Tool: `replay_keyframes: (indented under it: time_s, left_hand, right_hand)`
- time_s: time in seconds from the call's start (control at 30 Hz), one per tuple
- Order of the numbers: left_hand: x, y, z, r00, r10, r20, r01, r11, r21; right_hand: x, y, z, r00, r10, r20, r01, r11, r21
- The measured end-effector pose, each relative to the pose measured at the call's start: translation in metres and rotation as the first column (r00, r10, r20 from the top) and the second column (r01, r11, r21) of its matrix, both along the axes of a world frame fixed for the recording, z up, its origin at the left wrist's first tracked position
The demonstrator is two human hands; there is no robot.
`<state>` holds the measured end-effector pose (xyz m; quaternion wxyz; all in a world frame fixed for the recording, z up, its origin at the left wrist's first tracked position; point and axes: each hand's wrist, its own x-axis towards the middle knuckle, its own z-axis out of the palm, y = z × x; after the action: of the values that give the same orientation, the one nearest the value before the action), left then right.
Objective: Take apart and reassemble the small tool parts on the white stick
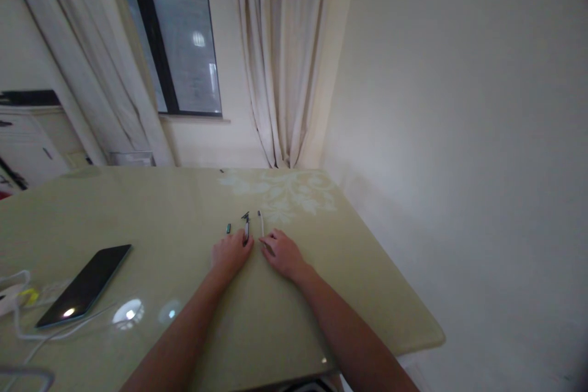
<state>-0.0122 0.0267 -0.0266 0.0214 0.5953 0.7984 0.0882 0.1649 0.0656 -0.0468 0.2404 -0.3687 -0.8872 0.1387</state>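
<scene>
My left hand (232,252) rests on the table (160,214), its thumb and fingers closed on the handle of what looks like a razor (247,226). The dark head points away from me. Just right of it lies a thin white stick with a dark tip, apparently a toothbrush (262,223). My right hand (283,255) has its fingertips closed at the near end of that toothbrush. Beyond my left fingers is a small dark oblong piece (228,228), untouched and too small to name.
A tablet (85,285) with a dark screen lies at the left, beside white cables (55,335) and a white plug (10,300). A tiny dark bit (222,171) sits near the far edge. The wall (459,135) borders the table's right side; curtains (285,61) hang behind.
</scene>
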Motion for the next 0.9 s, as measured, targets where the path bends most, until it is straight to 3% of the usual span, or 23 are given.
replay_keyframes:
  time_s: [0.4, 0.9]
  left_hand:
    - [-0.002, -0.002, 0.000, 0.999, -0.048, 0.005, 0.048, 0.999, -0.011]
    - [0.002, -0.004, 0.001, 1.000, -0.010, -0.004, 0.010, 1.000, -0.020]
  right_hand:
    - [-0.007, -0.014, -0.002, 0.993, 0.114, 0.028, -0.115, 0.992, 0.046]
    - [0.001, -0.013, 0.002, 0.994, 0.089, -0.068, -0.090, 0.996, -0.019]
